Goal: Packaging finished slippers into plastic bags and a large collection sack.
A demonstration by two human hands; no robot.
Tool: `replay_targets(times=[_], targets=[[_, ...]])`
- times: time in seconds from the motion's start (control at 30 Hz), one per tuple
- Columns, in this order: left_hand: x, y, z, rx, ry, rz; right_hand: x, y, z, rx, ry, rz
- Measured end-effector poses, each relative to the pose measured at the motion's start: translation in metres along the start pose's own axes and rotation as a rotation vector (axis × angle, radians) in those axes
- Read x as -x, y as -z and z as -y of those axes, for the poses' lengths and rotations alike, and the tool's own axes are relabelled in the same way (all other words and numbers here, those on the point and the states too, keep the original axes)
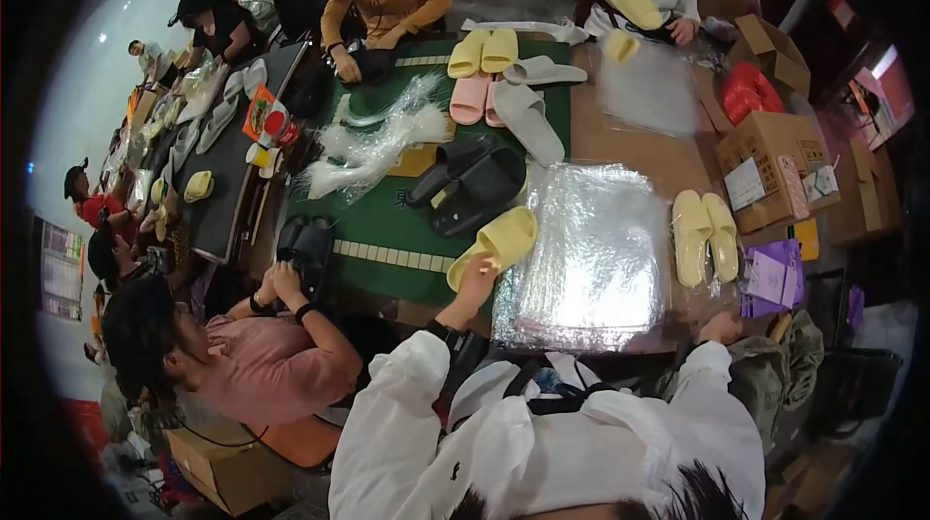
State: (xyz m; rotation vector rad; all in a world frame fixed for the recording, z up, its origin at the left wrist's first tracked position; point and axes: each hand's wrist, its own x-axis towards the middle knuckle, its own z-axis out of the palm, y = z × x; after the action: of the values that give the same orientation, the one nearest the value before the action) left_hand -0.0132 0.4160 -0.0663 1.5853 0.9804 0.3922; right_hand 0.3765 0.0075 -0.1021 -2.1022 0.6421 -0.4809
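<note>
Reaching forward, the left hand [477,273] pinches a yellow slipper [496,244] at its heel, just left of the stack of clear bags [593,258]. A yellow pair [704,236] lies bare beyond the right hand [722,328], which rests on the desk [620,137], its fingers probably curled. Slippers nearby remain unbagged; cartons crowd the workroom.

The left hand [477,273] reaches forward toward twelve o'clock on an extended white-sleeved arm, fingers closed in a grasp, while the right hand [722,328] rests low at three o'clock.
</note>
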Motion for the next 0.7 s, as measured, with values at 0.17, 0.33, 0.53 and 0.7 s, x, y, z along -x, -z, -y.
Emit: replay_targets(times=[0.17,0.33,0.53,0.7], targets=[[-0.061,0.016,-0.025,0.17,0.033,-0.187,0.097,0.014,0.041,0.213,0.421,0.34],[-0.116,-0.004,-0.063,0.016,-0.26,-0.299,0.167,-0.025,0.005,-0.134,0.419,0.905],[-0.108,-0.004,-0.137,0.271,-0.441,-0.475,0.238,0.017,0.122,-0.218,0.214,1.483],[-0.051,-0.043,-0.199,0.381,-0.425,-0.37,0.263,0.032,0.202,-0.356,0.384,1.701]])
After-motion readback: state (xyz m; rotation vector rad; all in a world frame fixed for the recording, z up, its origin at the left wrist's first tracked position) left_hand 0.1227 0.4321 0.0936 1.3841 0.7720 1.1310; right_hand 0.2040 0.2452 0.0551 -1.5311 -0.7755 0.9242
